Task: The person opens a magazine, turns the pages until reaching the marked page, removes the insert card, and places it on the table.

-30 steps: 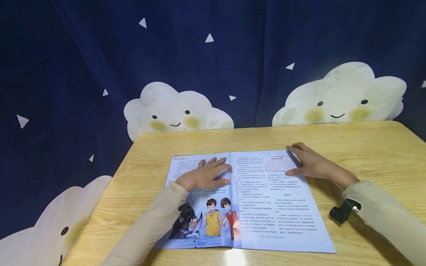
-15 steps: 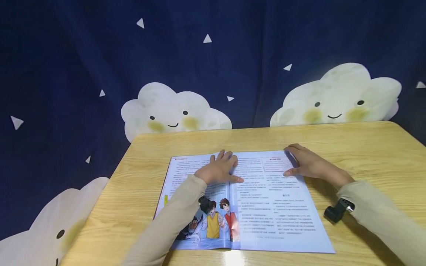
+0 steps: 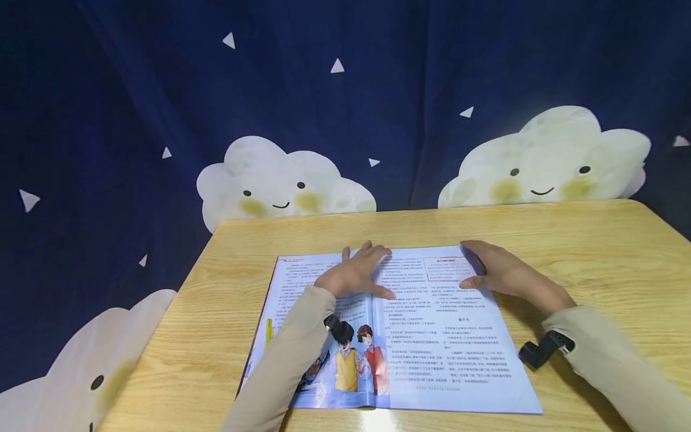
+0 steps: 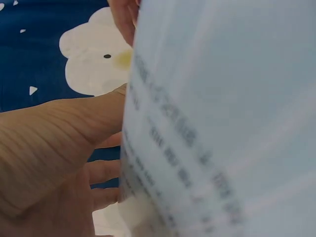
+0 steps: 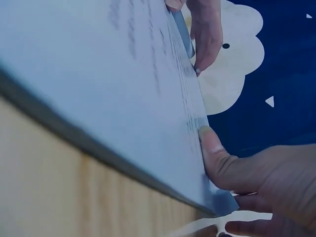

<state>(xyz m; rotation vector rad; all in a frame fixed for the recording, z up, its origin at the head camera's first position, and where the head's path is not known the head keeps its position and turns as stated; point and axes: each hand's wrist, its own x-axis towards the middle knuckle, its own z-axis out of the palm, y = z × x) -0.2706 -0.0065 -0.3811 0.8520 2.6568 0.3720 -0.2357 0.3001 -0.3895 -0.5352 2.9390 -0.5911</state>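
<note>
An open magazine (image 3: 453, 360) lies on the table, with printed text on its right page and a drawing of two figures at the bottom left. My left hand (image 3: 358, 273) rests near the top of the spine, its fingers spread toward the far edge and its thumb over the right page. At the top right corner, my right hand (image 3: 504, 270) grips the magazine. In the right wrist view the right thumb (image 5: 217, 163) lies on the page, while the other fingers pass beyond its edge. The left wrist view shows the left hand (image 4: 54, 143) beside a blurred page (image 4: 217, 98) that covers its fingertips.
The wooden table (image 3: 583, 240) extends around the magazine on all sides. Behind it hangs a dark blue curtain (image 3: 410, 90) with white clouds and small triangles. A black camera (image 3: 545, 348) is strapped to the right wrist, and another black camera (image 3: 339, 329) to the left.
My left hand has moved right from the left page to the spine, its fingers now pointing more toward the far edge. The right hand stays at the corner.
</note>
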